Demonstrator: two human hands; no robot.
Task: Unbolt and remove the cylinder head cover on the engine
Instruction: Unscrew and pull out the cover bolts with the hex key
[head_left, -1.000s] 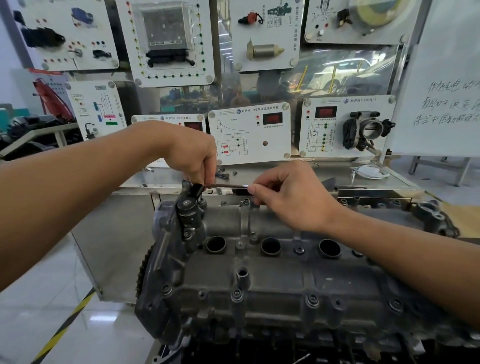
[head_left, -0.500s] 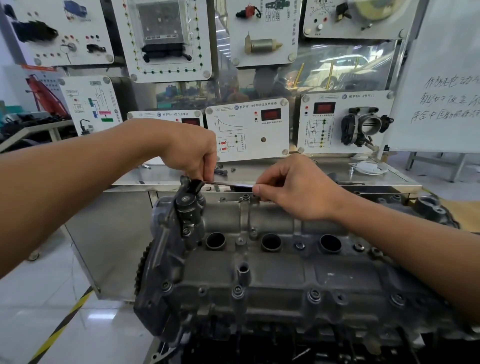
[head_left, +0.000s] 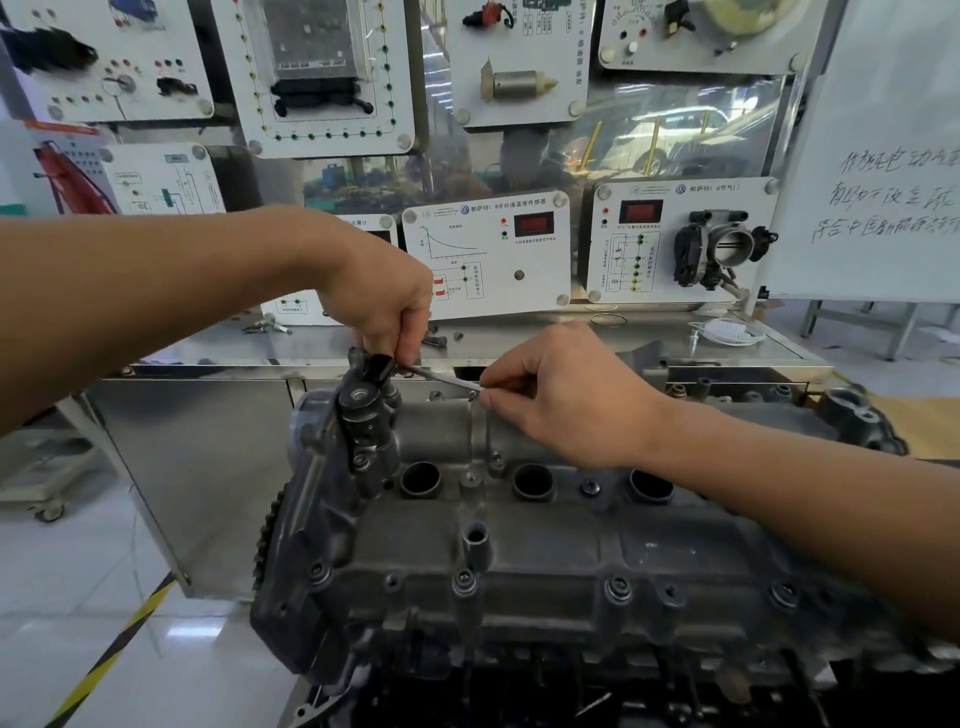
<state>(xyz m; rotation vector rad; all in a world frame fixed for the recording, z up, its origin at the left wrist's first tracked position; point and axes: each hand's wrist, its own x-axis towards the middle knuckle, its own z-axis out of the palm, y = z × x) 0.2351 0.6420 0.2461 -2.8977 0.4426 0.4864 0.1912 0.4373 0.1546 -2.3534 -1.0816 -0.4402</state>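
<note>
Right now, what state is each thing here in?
cylinder head cover, seated on the engine
near-edge bolts, in place
wrench, held across the far edge
left hand, grips the wrench's left end
right hand, pinches its other end
plug wells, open, uncovered

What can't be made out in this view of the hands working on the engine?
All in the head view:
Tool: both ends are covered, one by the left hand, one by the right hand, so its type is unclear.
What the tool sits on: hidden behind the right fingers.
Whiteboard writing: cut off by the right edge.
Engine's lower part: dark, and cut off by the bottom edge.
</note>
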